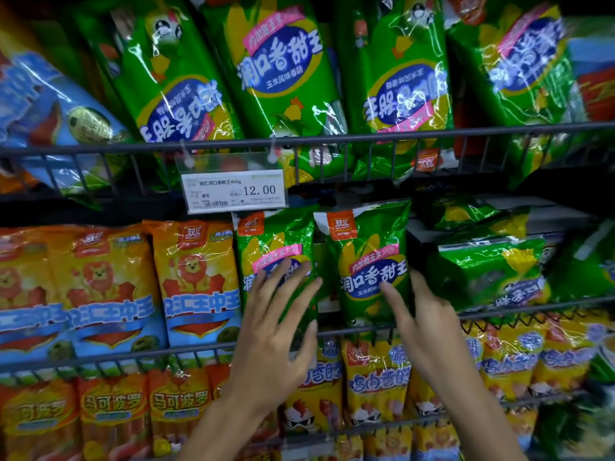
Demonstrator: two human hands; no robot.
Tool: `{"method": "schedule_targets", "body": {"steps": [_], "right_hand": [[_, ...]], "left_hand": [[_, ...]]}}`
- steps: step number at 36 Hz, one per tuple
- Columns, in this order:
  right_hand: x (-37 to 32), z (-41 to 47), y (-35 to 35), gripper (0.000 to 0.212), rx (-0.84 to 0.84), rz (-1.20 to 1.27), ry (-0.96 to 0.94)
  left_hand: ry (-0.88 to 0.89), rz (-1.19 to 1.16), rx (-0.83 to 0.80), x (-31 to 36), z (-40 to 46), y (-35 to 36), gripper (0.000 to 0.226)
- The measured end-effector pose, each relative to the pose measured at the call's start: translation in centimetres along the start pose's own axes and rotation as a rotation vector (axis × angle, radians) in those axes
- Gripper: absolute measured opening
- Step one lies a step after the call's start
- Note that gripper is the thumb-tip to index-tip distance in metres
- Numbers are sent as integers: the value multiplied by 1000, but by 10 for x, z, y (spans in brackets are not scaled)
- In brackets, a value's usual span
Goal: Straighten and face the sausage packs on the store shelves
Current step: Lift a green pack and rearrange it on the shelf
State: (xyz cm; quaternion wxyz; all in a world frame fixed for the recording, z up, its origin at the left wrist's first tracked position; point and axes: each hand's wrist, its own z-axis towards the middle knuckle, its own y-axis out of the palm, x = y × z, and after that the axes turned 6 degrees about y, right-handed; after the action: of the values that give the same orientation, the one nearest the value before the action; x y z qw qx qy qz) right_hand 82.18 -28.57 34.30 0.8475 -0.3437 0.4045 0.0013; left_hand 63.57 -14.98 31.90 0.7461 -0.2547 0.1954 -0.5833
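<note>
Reaching up, left hand (pixel 279 331) and right hand (pixel 422 324) spread on green packs (pixel 369 261).

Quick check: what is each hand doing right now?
Left hand: open, fingers spread against the left green pack.
Right hand: open, fingers straight along the right green pack.

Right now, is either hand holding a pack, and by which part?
Neither grips anything: left hand and right hand lie open-fingered against two upright green packs, mid-front.
</note>
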Motion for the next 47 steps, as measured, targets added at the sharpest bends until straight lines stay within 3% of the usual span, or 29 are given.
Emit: {"method": "schedule_targets", "body": {"steps": [7, 17, 20, 22, 30, 34, 43, 47], "right_hand": [[6, 7, 2, 56, 104, 111, -28], [-11, 14, 12, 48, 94, 443, -13], [-7, 18, 14, 75, 50, 387, 38], [-5, 20, 13, 79, 33, 367, 45], [3, 24, 9, 57, -5, 390, 15], [0, 20, 11, 32, 59, 341, -29], [-1, 16, 15, 51, 198, 166, -43], [3, 13, 15, 38, 122, 198, -45]], "left_hand": [[88, 102, -61, -26, -5, -2, 66], [93, 80, -41, -29, -7, 0, 66], [96, 66, -40, -29, -7, -2, 66], [103, 64, -47, -28, -7, -3, 65], [100, 63, -65, -26, -6, -6, 67], [98, 53, -69, -26, -6, -7, 67], [108, 41, -78, -23, -6, -6, 63], [264, 61, -151, -13, 2, -3, 63]]}}
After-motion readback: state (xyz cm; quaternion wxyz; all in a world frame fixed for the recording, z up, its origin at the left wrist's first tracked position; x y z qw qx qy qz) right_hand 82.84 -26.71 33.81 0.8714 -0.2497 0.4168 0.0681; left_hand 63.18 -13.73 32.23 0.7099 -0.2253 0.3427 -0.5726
